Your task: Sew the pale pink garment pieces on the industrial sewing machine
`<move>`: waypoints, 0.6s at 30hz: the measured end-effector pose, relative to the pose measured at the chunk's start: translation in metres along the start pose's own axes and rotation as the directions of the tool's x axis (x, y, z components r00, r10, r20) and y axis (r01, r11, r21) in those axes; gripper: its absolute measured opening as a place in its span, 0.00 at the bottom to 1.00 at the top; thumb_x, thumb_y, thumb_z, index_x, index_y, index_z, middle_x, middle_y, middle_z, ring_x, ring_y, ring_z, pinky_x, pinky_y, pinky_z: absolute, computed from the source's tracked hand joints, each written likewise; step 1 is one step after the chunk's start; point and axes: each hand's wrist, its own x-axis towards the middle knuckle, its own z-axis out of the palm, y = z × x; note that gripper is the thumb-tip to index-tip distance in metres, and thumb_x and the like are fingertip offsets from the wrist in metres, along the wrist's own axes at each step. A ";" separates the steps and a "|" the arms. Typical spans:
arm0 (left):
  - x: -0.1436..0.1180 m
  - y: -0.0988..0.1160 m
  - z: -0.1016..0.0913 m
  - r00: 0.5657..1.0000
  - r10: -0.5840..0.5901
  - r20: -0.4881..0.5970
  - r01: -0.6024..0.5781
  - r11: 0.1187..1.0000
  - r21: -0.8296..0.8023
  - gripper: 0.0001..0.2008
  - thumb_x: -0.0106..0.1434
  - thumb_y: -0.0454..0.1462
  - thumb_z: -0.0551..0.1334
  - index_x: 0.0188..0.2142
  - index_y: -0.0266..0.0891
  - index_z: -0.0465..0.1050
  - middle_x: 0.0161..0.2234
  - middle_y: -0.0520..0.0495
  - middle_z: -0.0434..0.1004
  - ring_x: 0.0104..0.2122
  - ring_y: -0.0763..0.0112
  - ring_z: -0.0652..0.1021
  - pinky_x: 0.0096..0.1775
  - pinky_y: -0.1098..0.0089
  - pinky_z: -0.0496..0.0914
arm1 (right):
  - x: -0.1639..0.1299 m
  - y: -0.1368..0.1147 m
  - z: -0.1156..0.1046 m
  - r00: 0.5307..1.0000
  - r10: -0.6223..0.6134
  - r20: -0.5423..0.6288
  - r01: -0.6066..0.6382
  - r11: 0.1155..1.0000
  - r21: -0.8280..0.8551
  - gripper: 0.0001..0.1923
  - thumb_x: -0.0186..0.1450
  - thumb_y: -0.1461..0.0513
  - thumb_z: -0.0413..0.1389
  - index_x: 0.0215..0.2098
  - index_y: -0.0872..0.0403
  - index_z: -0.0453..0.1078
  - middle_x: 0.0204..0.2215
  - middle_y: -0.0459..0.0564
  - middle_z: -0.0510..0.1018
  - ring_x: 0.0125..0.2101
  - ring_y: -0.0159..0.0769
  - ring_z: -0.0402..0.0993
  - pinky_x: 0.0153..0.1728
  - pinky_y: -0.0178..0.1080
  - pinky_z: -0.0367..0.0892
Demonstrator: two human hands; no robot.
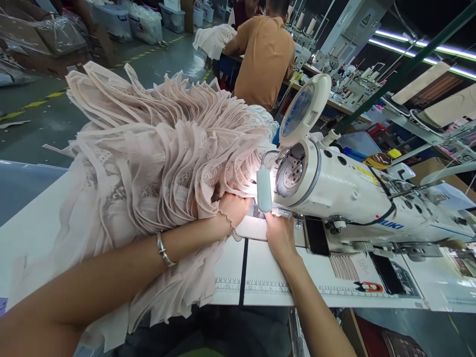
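Observation:
A thick heap of pale pink lace garment pieces (pixel 174 153), strung together in folds, covers the left of the sewing table. My left hand (pixel 234 210) lies at the heap's right edge, fingers curled on the pink fabric, their tips partly hidden. Beside the needle area of the white sewing machine (pixel 334 178) is my right hand (pixel 279 233), its fingers bent in under the machine head. What they pinch there is hidden. A small lit lamp (pixel 264 189) hangs over the gap between both hands and blocks part of the view of the needle.
Right of the hands lie a dark phone (pixel 317 237), orange-handled thread snips (pixel 369 287) and a black flat object (pixel 386 273). A ruler strip (pixel 267 287) runs along the table's front. A person in a brown shirt (pixel 264 59) sits ahead. Plastic bins (pixel 111 20) stand behind.

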 end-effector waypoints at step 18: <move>-0.003 0.011 -0.020 0.994 -0.035 0.106 0.020 0.990 0.139 0.11 0.67 0.28 0.53 0.35 0.34 0.73 0.28 0.43 0.75 0.31 0.61 0.74 0.35 0.62 0.61 | -0.013 0.005 0.000 0.993 -0.005 0.115 0.008 1.000 -0.026 0.30 0.61 0.75 0.42 0.52 0.49 0.74 0.41 0.52 0.80 0.42 0.44 0.70 0.49 0.46 0.63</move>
